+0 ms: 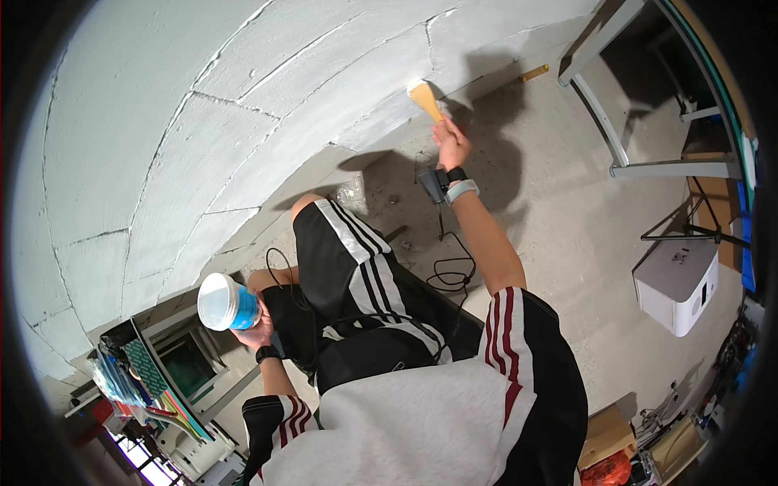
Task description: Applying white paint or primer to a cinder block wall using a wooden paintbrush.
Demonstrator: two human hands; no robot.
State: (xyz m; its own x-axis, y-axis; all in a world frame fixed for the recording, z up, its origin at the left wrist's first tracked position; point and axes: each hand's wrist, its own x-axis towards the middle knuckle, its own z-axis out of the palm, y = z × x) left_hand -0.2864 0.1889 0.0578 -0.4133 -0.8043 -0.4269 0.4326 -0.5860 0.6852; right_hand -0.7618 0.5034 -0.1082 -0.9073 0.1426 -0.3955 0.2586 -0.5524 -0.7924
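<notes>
My right hand (pixel 451 146) is stretched forward, its fingers closed round the handle of a paintbrush (pixel 424 99) with a flat, pale wooden body. The brush's white-coated tip touches, or nearly touches, the low part of the white block wall (pixel 324 121). Off to the left, my left hand (pixel 258 324) grips a white plastic tub (pixel 219 301) with a blue label. Its round top faces up; whether a lid covers it I cannot tell. A dark strapped device (pixel 432 186) with a cable sits on my right wrist, and a black band is round my left.
Black cable (pixel 450 279) loops by my right forearm. A crumpled clear plastic bag (pixel 351 194) lies near my knee, and a yellow strip (pixel 534 73) at the wall's foot. Grey table legs (pixel 677 168) and a white box-shaped appliance (pixel 677 283) stand right; a cluttered shelf (pixel 154 381) stands left.
</notes>
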